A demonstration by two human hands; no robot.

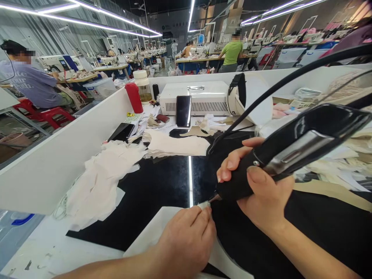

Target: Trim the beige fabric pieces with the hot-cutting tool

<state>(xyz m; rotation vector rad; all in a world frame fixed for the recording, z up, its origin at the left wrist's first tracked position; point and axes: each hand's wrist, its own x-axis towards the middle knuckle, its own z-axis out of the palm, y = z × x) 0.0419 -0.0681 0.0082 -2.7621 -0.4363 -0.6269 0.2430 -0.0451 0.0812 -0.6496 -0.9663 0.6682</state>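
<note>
My right hand [258, 186] is wrapped round the black handle of a corded hand tool [293, 149], whose tip points down and left at a small pale piece. My left hand [186, 240] lies knuckles up on a white fabric piece [151, 236], fingertips pinching its edge right at the tool's tip. Both rest over a glossy black work surface [157, 193]. The tool's black cable [276, 87] arcs up to the right.
Cream fabric cut-outs [101, 182] and a folded stack [177, 145] lie to the left and ahead. A phone [183, 111] leans on a white box [200, 99]; a red bottle [134, 97] and jar stand behind. White partition walls enclose the bench. Other people sit at distant sewing stations.
</note>
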